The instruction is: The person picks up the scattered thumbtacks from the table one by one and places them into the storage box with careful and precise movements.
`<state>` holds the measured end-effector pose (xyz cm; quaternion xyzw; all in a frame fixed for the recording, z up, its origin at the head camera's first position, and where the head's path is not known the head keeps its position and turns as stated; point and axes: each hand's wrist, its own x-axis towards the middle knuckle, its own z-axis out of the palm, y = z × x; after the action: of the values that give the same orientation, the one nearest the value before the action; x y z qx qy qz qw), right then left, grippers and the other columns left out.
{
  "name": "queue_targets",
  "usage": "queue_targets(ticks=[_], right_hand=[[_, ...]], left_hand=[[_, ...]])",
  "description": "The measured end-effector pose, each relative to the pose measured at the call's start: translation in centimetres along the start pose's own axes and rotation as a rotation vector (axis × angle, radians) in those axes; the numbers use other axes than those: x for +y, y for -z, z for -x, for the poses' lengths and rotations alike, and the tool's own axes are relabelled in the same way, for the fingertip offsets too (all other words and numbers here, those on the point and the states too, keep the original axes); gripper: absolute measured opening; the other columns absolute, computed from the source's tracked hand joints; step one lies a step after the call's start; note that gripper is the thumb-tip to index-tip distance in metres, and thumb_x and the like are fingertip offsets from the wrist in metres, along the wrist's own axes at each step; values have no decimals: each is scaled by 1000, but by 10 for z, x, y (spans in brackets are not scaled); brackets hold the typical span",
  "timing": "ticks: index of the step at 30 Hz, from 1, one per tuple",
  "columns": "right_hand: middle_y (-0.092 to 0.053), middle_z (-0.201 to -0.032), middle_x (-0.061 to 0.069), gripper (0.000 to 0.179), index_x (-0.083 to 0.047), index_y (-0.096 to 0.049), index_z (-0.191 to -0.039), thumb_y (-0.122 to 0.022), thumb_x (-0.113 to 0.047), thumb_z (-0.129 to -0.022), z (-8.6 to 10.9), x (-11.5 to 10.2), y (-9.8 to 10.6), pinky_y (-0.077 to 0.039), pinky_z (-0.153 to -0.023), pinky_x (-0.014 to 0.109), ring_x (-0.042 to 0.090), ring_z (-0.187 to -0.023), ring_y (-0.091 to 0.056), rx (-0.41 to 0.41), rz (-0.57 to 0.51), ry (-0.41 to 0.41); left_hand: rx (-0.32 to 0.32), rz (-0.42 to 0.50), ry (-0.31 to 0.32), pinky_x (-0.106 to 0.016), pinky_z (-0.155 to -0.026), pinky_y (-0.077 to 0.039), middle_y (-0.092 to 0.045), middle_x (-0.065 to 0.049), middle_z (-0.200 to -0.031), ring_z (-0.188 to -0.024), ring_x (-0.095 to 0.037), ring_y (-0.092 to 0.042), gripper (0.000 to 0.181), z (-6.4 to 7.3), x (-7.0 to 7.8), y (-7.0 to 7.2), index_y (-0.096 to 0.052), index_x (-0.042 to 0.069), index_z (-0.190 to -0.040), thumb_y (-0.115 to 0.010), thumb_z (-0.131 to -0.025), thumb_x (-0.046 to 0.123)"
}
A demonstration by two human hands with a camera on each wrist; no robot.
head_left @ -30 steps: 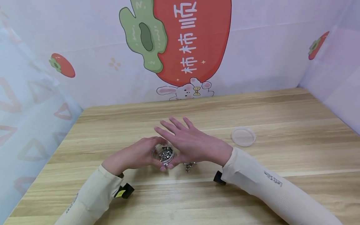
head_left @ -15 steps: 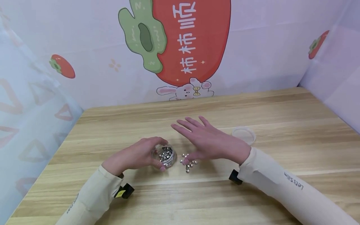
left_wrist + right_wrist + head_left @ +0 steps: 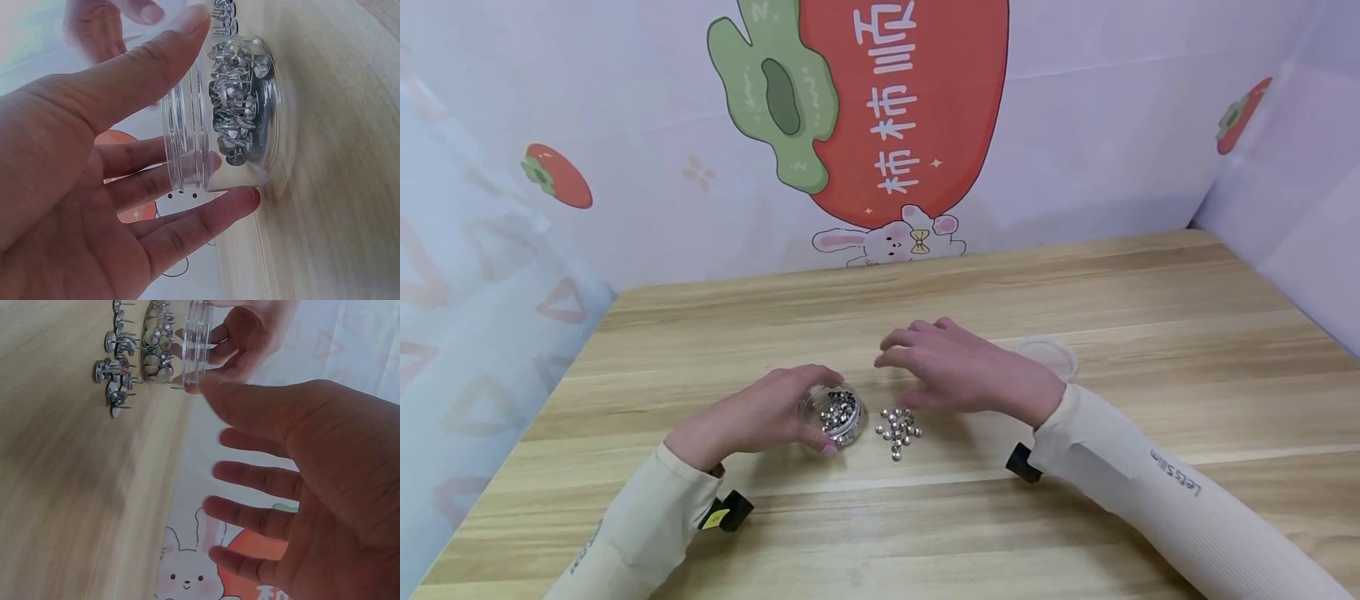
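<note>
A clear round jar [image 3: 184,147] with a threaded neck and no lid stands at the table's middle, a pile of silver thumbtacks [image 3: 234,94] inside it. My left hand [image 3: 748,421] grips the jar from the left, thumb on the near side and fingers on the far side. Just right of the jar lies a small cluster of loose thumbtacks [image 3: 898,429], their pins pointing up in the right wrist view. Above and behind that cluster is my right hand [image 3: 951,362], holding nothing, its fingers spread and slightly bent.
A clear round lid [image 3: 1051,354] lies on the wooden table [image 3: 970,533] behind the right wrist, which partly covers it. Printed cloth walls [image 3: 1075,158] close off the back and both sides.
My right hand has drawn away to the right from beside the jar, uncovering the loose thumbtacks, and its straight fingers have bent a little. The left hand keeps its grip on the jar.
</note>
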<state>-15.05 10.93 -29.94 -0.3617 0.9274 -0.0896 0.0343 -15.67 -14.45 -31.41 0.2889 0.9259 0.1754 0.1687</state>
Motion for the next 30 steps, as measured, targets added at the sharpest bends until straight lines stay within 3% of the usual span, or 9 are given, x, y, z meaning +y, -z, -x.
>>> queue_targets(ticks=[5,10,17,30], right_hand=[[-70,-105,-2,20,-18,-74,-107,-72,-22,-88,-4,1,-7,-48,-90,41,16,-95,-63,-47,-22,21],[-64,-81,-6,6,-18,-73,-86,-69,-13,-88,-7,1,-14,-49,-70,30,9,-69,-54,-53,-19,43],[-60,-75,-9,15,-19,-69,-76,-68,-9,-87,-9,2,-21,-45,-63,25,7,-64,-51,-76,-5,27],[-58,-72,-8,16,-19,-67,-75,-65,-9,-88,-9,1,-18,-42,-59,23,8,-62,-50,-54,-1,17]], left_hand=[[-1,-6,3,-42,-94,-50,-62,-7,-130,-103,-21,-61,81,-1,1,1,-54,8,-132,-88,-65,38],[-2,-7,-3,-40,-94,-49,-61,-7,-131,-102,-20,-61,81,-1,2,2,-54,7,-132,-88,-66,37],[-10,-17,-13,-41,-94,-49,-61,-8,-131,-100,-20,-61,80,-1,2,4,-54,6,-132,-87,-67,39],[-16,3,12,-41,-93,-49,-61,-7,-131,-101,-20,-61,81,1,2,3,-53,7,-132,-88,-66,38]])
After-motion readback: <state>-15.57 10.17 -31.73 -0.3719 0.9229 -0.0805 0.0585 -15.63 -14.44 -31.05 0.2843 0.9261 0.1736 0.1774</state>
